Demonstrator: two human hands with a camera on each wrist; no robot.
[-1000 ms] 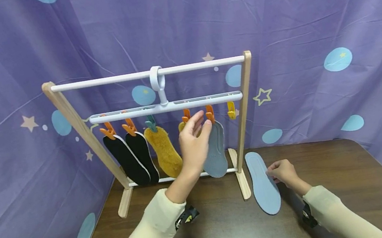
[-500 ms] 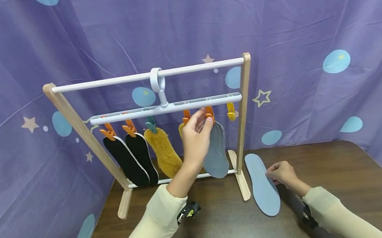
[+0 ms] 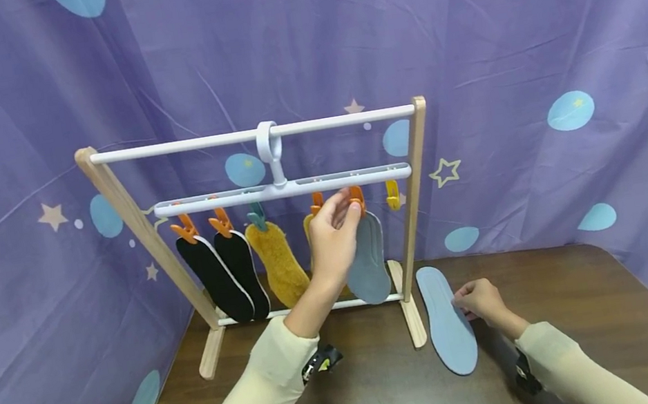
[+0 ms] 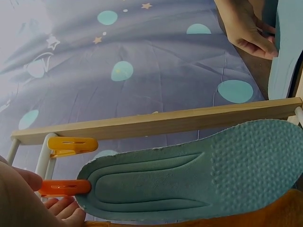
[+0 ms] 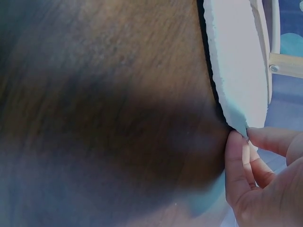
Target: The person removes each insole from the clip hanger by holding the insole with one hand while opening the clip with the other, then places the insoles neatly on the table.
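My left hand (image 3: 333, 242) is up at the hanger, its thumb and fingers around an orange clothespin (image 4: 65, 187). That clothespin grips the top of a hanging grey-blue insole (image 4: 165, 177), which has a raised rim line and a dotted wide end. At the right, my right hand (image 3: 482, 300) pinches the edge of a second light blue insole (image 3: 447, 320) between thumb and fingers. In the right wrist view this insole (image 5: 239, 61) shows a pale face and a dark edge line. A yellow clothespin (image 3: 393, 195) hangs with nothing in it, right of the left hand.
A wooden rack (image 3: 415, 181) carries a white hanger (image 3: 223, 200). From it hang two black insoles (image 3: 214, 278) on orange clothespins and a fuzzy yellow insole (image 3: 276, 261) on a green one; another yellow insole is mostly behind my left hand. A purple curtain (image 3: 503, 98) stands behind the brown table (image 3: 572, 304).
The left hand stays at the orange clothespin, with its thumb shifting slightly. The right hand keeps its pinch on the light blue insole. The whole view has moved down slightly in the frame.
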